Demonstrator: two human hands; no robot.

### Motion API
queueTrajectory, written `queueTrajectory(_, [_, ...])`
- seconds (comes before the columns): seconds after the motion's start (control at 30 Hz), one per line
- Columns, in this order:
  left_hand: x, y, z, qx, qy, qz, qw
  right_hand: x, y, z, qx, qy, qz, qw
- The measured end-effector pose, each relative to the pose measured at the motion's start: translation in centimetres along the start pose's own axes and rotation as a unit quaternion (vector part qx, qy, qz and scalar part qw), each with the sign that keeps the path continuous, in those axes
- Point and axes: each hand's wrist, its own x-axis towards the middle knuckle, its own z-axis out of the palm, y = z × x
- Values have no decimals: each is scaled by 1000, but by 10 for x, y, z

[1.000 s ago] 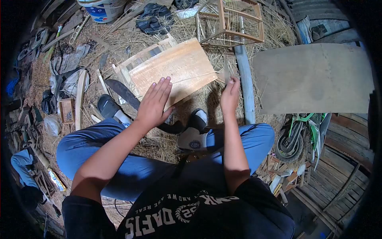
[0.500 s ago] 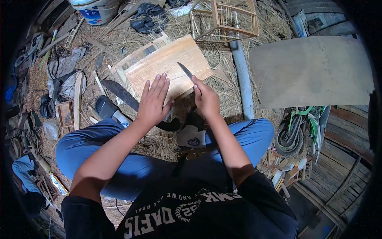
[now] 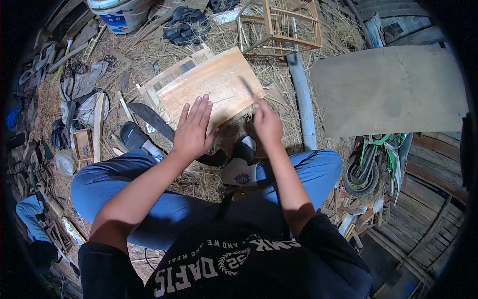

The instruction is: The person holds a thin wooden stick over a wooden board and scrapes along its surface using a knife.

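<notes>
My left hand (image 3: 193, 128) lies flat, fingers stretched out, on the lower edge of a pale wooden board (image 3: 224, 79). A knife (image 3: 247, 87), its blade smeared by motion, is gripped in my right hand (image 3: 267, 122) over the board's right part. The blade points up and to the left; whether it touches the wood I cannot tell. Under the board's upper left side sits another light wooden piece (image 3: 154, 84). Beside my left hand a large dark curved blade (image 3: 152, 118) lies on the ground, partly hidden by my wrist.
Straw covers the ground. A small wooden frame cage (image 3: 281, 30) stands beyond the board, near a pale pole (image 3: 301, 99). At right are a large flat sheet (image 3: 388, 92) and a green motorcycle (image 3: 366, 164). A white bucket (image 3: 119, 17) stands at upper left.
My right hand has moved right and slightly down with the knife, towards the board's right edge. My left hand has stayed flat in place.
</notes>
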Motion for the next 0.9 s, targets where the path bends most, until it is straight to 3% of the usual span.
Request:
queueTrajectory(0.03, [0, -2, -1, 5, 0, 3, 1000, 7, 12, 7, 78, 88, -40, 992])
queueTrajectory(0.1, [-1, -2, -1, 23, 1, 0, 1000, 9, 24, 18, 95, 96, -64, 989])
queueTrajectory(0.17, [1, -1, -1, 36, -2, 1, 999, -7, 2, 5, 33, 21, -91, 995])
queueTrajectory(0.23, [0, -3, -4, 39, -5, 11, 999, -4, 3, 6, 24, 32, -98, 994])
queueTrajectory(0.3, [0, -4, -4, 34, -3, 9, 999, 8, 6, 7, 89, 60, -35, 994])
queueTrajectory(0.47, [-1, -4, -1, 9, 1, 9, 1000, -5, -2, 17, 46, 49, -111, 992])
queueTrajectory(0.9, [2, -3, -2, 43, 11, 22, 999, -1, -7, 18, 82, 35, -89, 992])
